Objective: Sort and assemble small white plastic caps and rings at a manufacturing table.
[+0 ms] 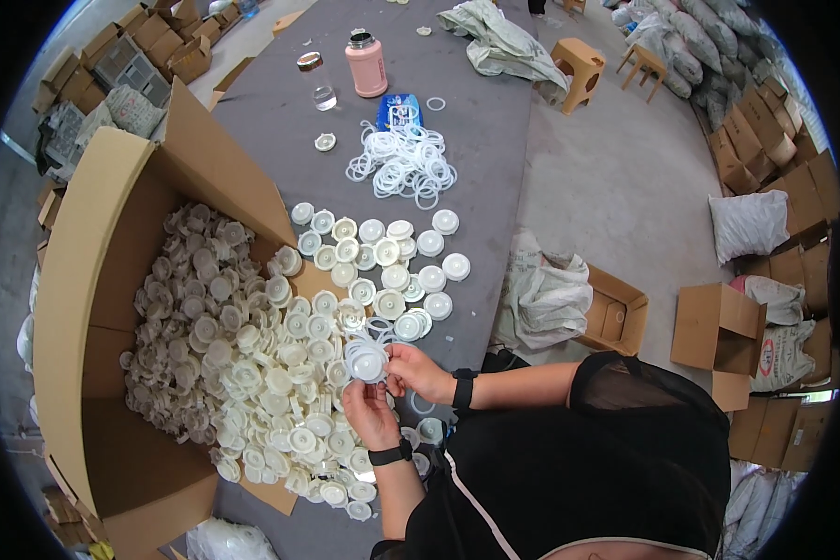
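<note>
Head view shows both hands pinching one white round cap (pixel 365 358) over the spilled cap pile (pixel 252 373): left hand (pixel 371 411) under it, right hand (pixel 418 371) at its rim. A loose pinch could likely drop it among lookalikes. Its face tilts up toward the camera; round, so no long axis.

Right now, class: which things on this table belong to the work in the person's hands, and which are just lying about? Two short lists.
Belonging to the work:
white cap held by left hand and right hand
heap of caps in the cardboard box
rows of caps
pile of white rings

Lying about:
pink bottle
glass jar
blue packet
crumpled cloth
wooden stool
</note>
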{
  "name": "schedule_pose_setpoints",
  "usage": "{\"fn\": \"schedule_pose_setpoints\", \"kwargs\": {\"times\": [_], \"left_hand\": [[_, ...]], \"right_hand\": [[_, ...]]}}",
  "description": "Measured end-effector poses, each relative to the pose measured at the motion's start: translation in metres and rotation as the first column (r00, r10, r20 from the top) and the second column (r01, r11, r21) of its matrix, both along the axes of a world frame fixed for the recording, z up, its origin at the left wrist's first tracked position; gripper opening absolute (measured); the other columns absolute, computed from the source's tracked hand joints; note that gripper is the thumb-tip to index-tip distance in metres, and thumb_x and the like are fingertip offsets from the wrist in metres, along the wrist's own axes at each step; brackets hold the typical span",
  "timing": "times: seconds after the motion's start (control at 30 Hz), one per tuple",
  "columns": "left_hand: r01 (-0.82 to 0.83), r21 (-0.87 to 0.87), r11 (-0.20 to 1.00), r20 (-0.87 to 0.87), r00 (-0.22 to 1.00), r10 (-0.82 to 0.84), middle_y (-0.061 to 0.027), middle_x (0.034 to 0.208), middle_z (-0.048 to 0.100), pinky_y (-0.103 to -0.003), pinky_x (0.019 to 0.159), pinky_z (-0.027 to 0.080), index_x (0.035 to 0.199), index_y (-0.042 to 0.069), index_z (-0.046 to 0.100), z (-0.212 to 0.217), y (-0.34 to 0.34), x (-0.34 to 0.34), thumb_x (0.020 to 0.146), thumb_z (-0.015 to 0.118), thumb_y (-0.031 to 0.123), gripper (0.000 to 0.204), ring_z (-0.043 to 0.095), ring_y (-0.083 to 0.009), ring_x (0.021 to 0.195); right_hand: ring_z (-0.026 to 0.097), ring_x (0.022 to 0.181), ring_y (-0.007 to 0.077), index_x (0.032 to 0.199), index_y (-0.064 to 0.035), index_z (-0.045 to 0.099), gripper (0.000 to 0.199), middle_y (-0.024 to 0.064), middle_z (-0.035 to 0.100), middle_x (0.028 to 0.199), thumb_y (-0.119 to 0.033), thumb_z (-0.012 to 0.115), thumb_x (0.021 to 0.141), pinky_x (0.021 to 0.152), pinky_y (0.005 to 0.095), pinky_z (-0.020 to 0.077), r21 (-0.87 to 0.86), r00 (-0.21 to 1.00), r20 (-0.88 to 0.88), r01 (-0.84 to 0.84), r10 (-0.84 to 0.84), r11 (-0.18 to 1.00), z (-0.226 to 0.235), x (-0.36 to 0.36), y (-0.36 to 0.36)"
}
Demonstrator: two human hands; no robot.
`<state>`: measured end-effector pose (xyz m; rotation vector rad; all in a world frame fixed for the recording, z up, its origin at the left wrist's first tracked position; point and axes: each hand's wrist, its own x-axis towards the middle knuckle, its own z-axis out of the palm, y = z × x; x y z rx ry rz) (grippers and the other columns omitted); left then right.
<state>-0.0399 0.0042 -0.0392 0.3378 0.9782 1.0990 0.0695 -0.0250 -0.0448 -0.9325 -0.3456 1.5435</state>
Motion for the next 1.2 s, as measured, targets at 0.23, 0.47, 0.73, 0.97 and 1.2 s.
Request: {"fn": "schedule_pose_setpoints", "kwargs": {"times": [0.23,0.47,0.73,0.97,1.2], "left_hand": [[-0.057,0.092,0.994,0.069,0.996,0.050,-0.0059,0.082,0.053,-0.027,0.064,0.045,0.083,0.005,0.046,0.014,-0.007,0.015,0.076,0.049,0.006,0.008,0.052,-0.0148,0.073],[-0.075,0.148,0.986,0.046,0.997,0.069,-0.0058,0.087,0.055,-0.028,0.070,0.044,0.090,0.002,0.050,0.023,-0.012,0.012,0.080,0.050,0.019,0.020,0.054,-0.0147,0.079],[0.315,0.073,0.946,0.058,0.946,-0.319,-0.0026,0.076,0.051,-0.022,0.065,0.041,0.085,0.002,0.050,0.016,-0.001,-0.001,0.080,0.051,0.016,0.015,0.050,-0.0104,0.071],[0.624,0.210,0.753,-0.912,0.402,-0.079,-0.0069,0.074,0.056,-0.027,0.062,0.042,0.084,0.000,0.054,-0.045,0.047,-0.020,0.073,0.057,0.015,0.018,0.052,-0.0153,0.065],[0.769,0.024,0.639,-0.969,-0.139,0.203,-0.0148,0.086,0.052,-0.039,0.069,0.042,0.086,0.003,0.054,-0.054,0.088,-0.005,0.065,0.059,0.012,0.024,0.051,-0.0309,0.081]], "right_hand": [[0.035,0.041,0.0041,0.084,-0.0063,0.047,0.016,-0.0019,0.045,0.061,-0.021,0.043,0.083,0.037,0.0189,0.0274,0.003,0.992,-0.015,0.126,-0.126,0.992,0.005,-0.007,0.003],[0.033,0.040,0.0024,0.072,-0.0074,0.051,0.022,-0.0045,0.041,0.054,-0.026,0.046,0.083,0.036,0.0174,0.0249,0.116,1.000,0.017,-0.023,0.021,0.993,0.030,-0.002,-0.003],[0.035,0.038,0.0023,0.068,-0.0073,0.055,0.025,-0.0044,0.044,0.051,-0.030,0.052,0.080,0.032,0.0170,0.0242,-0.081,0.849,0.071,-0.519,0.524,0.851,0.021,0.032,0.008],[0.043,0.039,0.0080,0.070,-0.0036,0.055,0.029,-0.0002,0.047,0.053,-0.032,0.054,0.077,0.035,0.0214,0.0333,-0.207,0.889,0.393,-0.163,0.235,0.965,-0.015,0.066,0.035],[0.057,0.054,0.0128,0.095,0.0031,0.053,0.035,0.0082,0.056,0.086,-0.027,0.048,0.079,0.043,0.0227,0.0425,-0.216,0.861,0.499,0.012,0.100,0.976,-0.030,0.096,0.053]]}}
